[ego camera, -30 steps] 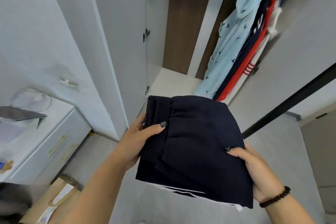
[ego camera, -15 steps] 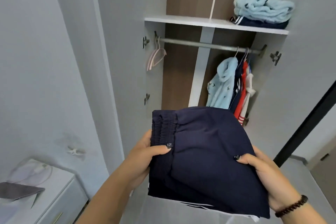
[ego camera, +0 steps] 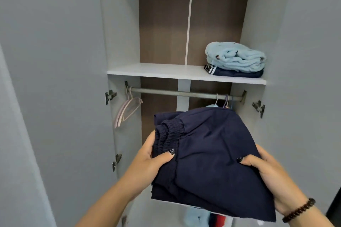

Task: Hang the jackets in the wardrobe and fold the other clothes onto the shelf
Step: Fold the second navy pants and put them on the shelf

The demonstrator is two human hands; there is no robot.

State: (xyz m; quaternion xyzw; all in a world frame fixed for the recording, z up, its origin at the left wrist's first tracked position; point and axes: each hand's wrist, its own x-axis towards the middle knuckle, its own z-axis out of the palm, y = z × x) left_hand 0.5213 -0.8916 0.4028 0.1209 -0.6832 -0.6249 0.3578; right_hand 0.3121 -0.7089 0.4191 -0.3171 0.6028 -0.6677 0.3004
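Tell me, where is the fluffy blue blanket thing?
In the head view, the fluffy light blue bundle lies at the right end of the wardrobe shelf, atop a folded navy garment.

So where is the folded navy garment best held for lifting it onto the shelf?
By its two opposite side edges, from left and right, as the left hand and right hand do: thumbs on top, fingers beneath. The folded navy garment is a flat, limp stack, so support underneath likely keeps the folds together.
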